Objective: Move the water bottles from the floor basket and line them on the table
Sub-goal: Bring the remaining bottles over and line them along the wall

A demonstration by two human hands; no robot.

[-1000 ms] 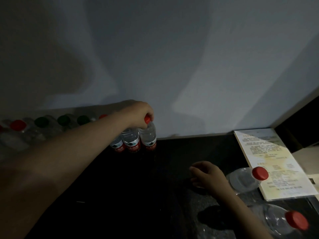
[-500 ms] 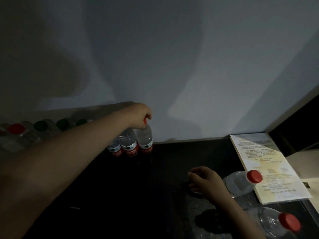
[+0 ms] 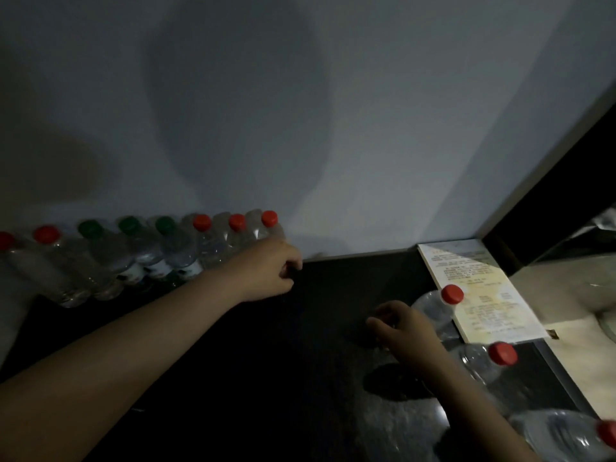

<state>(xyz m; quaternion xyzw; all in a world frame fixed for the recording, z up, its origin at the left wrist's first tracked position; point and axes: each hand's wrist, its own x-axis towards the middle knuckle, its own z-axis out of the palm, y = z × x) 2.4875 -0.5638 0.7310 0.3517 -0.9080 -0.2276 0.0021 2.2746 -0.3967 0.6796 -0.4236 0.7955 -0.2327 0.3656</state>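
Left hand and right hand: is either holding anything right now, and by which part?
Left hand holds nothing; it is loosely curled beside the bottle row. Right hand rests by a lying bottle; any grip cannot be told.
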